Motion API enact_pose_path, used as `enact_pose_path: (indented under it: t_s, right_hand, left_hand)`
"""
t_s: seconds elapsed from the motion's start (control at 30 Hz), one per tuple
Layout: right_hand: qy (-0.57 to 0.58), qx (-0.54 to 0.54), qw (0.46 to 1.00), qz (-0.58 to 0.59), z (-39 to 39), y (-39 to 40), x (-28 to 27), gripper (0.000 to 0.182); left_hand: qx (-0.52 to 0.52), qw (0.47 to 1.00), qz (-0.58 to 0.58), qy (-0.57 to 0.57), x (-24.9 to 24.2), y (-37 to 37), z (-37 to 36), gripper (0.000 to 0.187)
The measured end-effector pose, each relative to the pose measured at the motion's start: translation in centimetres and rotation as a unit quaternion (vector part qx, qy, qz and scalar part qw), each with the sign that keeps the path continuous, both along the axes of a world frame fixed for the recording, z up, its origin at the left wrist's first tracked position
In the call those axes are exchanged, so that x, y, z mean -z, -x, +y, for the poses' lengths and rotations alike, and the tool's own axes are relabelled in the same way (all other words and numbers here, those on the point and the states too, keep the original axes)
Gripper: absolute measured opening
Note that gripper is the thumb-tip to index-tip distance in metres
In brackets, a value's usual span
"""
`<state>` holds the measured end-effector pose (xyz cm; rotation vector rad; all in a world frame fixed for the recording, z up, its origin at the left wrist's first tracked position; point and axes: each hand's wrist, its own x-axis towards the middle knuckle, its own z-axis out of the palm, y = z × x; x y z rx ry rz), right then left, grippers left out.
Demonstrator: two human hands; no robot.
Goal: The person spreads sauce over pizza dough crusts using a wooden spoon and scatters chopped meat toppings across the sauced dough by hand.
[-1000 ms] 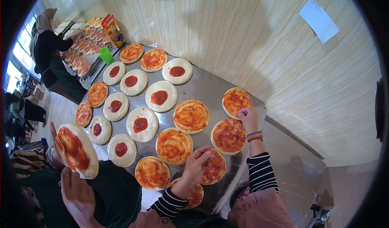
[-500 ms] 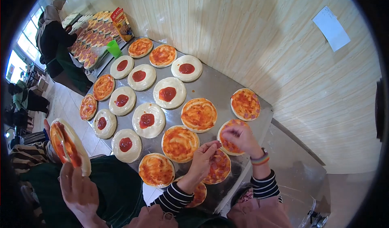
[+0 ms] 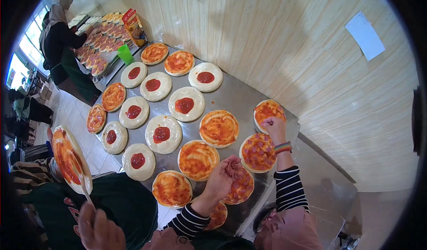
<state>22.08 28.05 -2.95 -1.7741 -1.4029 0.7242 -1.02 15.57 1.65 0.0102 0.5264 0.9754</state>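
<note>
My left hand (image 3: 220, 179) is turned palm up, its fingers curled around a small heap of diced sausage (image 3: 232, 167). Under it, partly hidden, lies a pizza base with sauce and sausage cubes (image 3: 243, 190). My right hand (image 3: 274, 130) is closed in a pinch at the near edge of the far-right pizza base (image 3: 268, 111); what is between its fingertips is hidden. Just below that wrist sits another pizza base covered with sausage cubes (image 3: 258, 153). Left of my hands are bases spread with red sauce (image 3: 199, 160).
Several pale dough rounds with sauce dollops (image 3: 163, 134) fill the metal table (image 3: 235, 87). At left, a co-worker's hand (image 3: 100, 230) works a spoon on a raised sauced base (image 3: 71, 161). A green cup (image 3: 125, 54) and a packet (image 3: 133, 26) stand at the back.
My right hand has moved up and away to the far-right base, uncovering the sausage-topped one below. My left hand has turned, showing the diced sausage. The co-worker's hand has dropped lower.
</note>
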Motion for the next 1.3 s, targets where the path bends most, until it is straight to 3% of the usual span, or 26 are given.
enact_pose_path:
  t_s: [0.07,0.2,0.27,0.3,0.43,0.5,0.53,0.6,0.7,0.93,1.0,1.1,1.23,1.3]
  right_hand:
    - [-0.002,-0.002,0.997,-0.082,0.9,-0.4,1.5,0.006]
    - [0.030,0.007,0.983,-0.181,1.4,0.0,2.4,0.004]
    - [-0.054,0.002,0.950,-0.306,1.3,0.2,2.5,0.004]
    - [-0.055,0.000,0.951,-0.306,1.2,0.5,2.0,0.004]
    - [-0.030,-0.093,0.993,0.058,-1.9,3.7,-4.3,0.012]
    - [0.021,-0.214,0.975,0.061,-4.4,5.8,-8.0,0.014]
    - [0.021,-0.213,0.975,0.060,-5.2,6.6,-8.9,0.014]
    - [-0.033,-0.339,0.940,0.011,-6.3,7.7,-9.8,0.013]
    - [0.000,-0.376,0.925,-0.061,-7.2,7.8,-9.6,0.013]
    - [-0.001,-0.382,0.924,-0.003,-6.4,6.1,-7.2,0.009]
    - [0.106,-0.226,0.951,0.181,-5.3,4.7,-6.1,0.007]
    - [0.101,-0.201,0.933,0.280,-2.8,3.0,-6.1,0.008]
    - [0.108,-0.125,0.937,0.308,-0.1,1.1,-5.3,0.006]
    - [0.128,-0.094,0.952,0.262,0.5,0.9,-5.8,0.007]
  left_hand:
    - [-0.001,1.000,-0.030,0.007,-0.3,0.3,0.2,0.028]
    - [0.016,0.999,0.033,-0.020,-0.1,0.3,0.5,0.028]
    - [0.015,0.998,0.047,-0.025,0.0,0.4,0.5,0.029]
    - [0.021,0.998,0.057,-0.025,-0.2,0.4,0.6,0.028]
    - [0.035,0.995,0.090,-0.039,0.0,0.5,0.7,0.028]
    - [0.036,0.994,0.092,-0.034,-0.5,0.3,1.0,0.028]
    - [0.037,0.994,0.094,-0.031,-0.7,0.1,1.1,0.028]
    - [0.055,0.993,0.098,-0.038,-0.6,0.0,1.0,0.029]
    - [0.086,0.990,0.092,-0.065,0.3,-0.2,1.0,0.030]
    - [0.113,0.988,0.072,-0.070,0.8,-0.5,0.8,0.035]
    - [0.111,0.989,0.074,-0.069,0.5,-0.4,0.8,0.035]
    - [0.104,0.990,0.065,-0.075,0.7,-0.2,1.0,0.035]
    - [0.102,0.990,0.068,-0.077,0.3,0.2,1.4,0.033]
    - [0.092,0.989,0.090,-0.071,0.2,0.1,1.9,0.033]
